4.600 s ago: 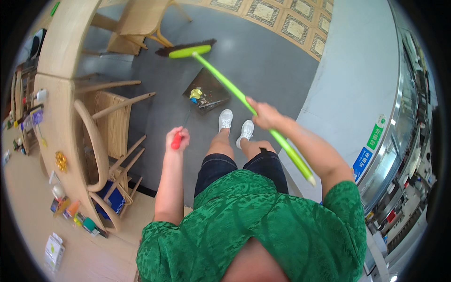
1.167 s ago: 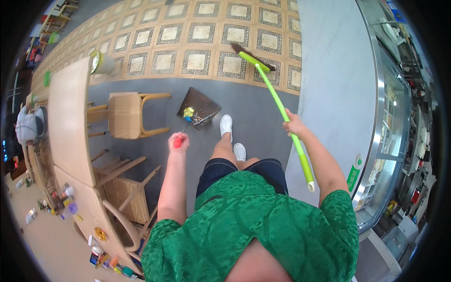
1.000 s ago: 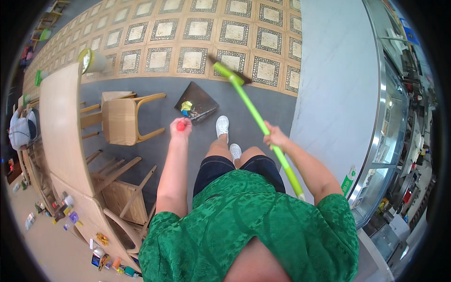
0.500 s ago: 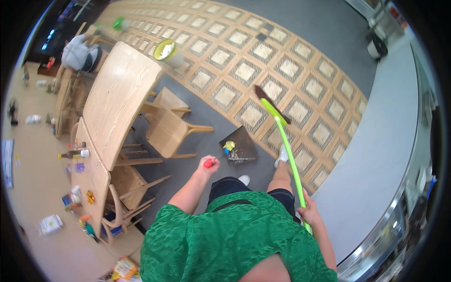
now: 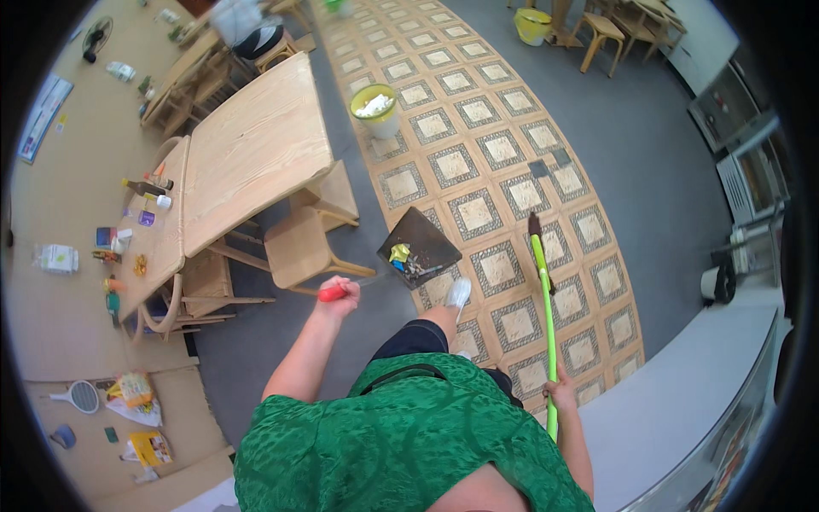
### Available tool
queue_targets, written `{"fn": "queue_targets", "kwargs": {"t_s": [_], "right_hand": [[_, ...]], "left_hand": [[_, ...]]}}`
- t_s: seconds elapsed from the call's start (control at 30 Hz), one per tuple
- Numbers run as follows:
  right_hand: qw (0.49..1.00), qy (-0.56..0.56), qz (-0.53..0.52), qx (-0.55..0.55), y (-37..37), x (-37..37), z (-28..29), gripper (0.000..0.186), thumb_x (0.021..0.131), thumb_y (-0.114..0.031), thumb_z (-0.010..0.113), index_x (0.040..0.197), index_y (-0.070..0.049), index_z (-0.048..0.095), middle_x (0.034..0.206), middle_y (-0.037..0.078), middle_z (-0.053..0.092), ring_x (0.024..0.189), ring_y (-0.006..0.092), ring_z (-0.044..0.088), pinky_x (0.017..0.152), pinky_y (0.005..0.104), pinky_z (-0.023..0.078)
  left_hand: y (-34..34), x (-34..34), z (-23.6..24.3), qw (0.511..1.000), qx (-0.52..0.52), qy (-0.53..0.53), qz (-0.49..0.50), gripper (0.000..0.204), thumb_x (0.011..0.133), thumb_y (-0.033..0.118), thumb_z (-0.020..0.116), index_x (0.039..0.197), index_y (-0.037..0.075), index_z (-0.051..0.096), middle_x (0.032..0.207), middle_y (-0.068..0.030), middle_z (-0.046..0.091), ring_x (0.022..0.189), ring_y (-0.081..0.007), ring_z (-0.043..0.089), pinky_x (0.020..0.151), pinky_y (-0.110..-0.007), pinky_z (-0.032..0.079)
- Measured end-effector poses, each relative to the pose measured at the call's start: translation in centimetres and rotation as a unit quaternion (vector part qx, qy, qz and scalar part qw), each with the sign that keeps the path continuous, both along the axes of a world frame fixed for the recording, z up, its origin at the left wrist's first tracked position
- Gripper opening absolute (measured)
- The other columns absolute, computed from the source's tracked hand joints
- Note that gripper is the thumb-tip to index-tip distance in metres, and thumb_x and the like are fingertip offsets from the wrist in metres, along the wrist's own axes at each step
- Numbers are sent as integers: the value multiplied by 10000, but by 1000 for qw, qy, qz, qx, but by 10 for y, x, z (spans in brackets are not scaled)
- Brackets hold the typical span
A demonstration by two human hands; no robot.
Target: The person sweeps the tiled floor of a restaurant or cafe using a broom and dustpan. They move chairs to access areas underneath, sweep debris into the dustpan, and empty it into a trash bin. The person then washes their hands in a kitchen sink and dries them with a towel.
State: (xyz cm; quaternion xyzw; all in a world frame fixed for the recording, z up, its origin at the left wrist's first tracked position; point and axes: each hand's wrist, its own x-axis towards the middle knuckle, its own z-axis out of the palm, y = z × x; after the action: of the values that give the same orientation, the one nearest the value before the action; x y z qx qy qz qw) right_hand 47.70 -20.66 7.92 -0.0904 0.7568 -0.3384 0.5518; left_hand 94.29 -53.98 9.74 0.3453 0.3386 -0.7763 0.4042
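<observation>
Because the camera looks down from the person's head, the one view shows both arms coming up from the bottom of the frame over a green shirt.

Near the middle, the left hand (image 5: pixel 339 297) is closed in a fist round the red handle of a long-handled dark metal dustpan (image 5: pixel 418 247). I think the arm is held out so that the pan stays level, which would keep the rubbish in. The pan sits just above centre, over the patterned tile floor (image 5: pixel 478 145), with small yellow and blue scraps (image 5: pixel 401 254) lying inside it.

At the lower right, the right hand (image 5: pixel 560 395) is wrapped round the bright green broom pole (image 5: pixel 546 324). The pole stands almost straight up and down, with its dark brush end (image 5: pixel 535 225) up near the centre right. I think it is carried that way to stay out of the way.

One white shoe (image 5: pixel 459 292) shows just under the pan.

Up in the left half stand a pale wooden table (image 5: pixel 252 154) and a wooden chair (image 5: pixel 299 247). A lime green bin with white paper inside (image 5: pixel 375 107) stands at the upper middle, well apart from the pan.
</observation>
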Motion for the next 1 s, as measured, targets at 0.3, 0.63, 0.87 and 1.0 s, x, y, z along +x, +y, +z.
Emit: {"fn": "queue_targets", "kwargs": {"t_s": [0.3, 0.63, 0.87, 1.0], "right_hand": [[998, -55, 41, -15, -234, -93, 36, 755, 671, 92, 465, 1366, -115, 254, 574, 65, 517, 414, 127, 472, 339, 251, 392], [987, 15, 156, -28, -418, -206, 31, 759, 638, 91, 502, 1350, -44, 276, 608, 32, 512, 465, 109, 463, 430, 239, 393], [973, -13, 232, -4, -611, -311, 16, 750, 656, 95, 490, 1355, -78, 278, 599, 25, 498, 428, 111, 449, 391, 249, 384], [937, 21, 345, 50, -717, -346, 41, 746, 662, 78, 488, 1357, -91, 277, 590, 20, 476, 410, 108, 436, 374, 261, 398]], "left_hand": [[-196, -69, 26, 994, -81, 19, 70, 153, 671, -21, 430, 602, 36, 305, 577, -42, 367, 450, -140, 413, 411, -225, 453], [-421, -117, 87, 958, -246, -135, 55, 89, 695, -22, 429, 671, 1, 346, 617, -53, 405, 466, -120, 434, 440, -221, 443], [-525, -208, 64, 837, -277, -470, -44, 337, 700, -22, 490, 1023, 43, 418, 582, -31, 414, 453, -120, 433, 448, -246, 419], [-533, -256, 7, 794, -190, -575, -50, 764, 674, -78, 474, 1362, 82, 183, 634, -68, 486, 405, -153, 446, 385, -290, 428]]}}
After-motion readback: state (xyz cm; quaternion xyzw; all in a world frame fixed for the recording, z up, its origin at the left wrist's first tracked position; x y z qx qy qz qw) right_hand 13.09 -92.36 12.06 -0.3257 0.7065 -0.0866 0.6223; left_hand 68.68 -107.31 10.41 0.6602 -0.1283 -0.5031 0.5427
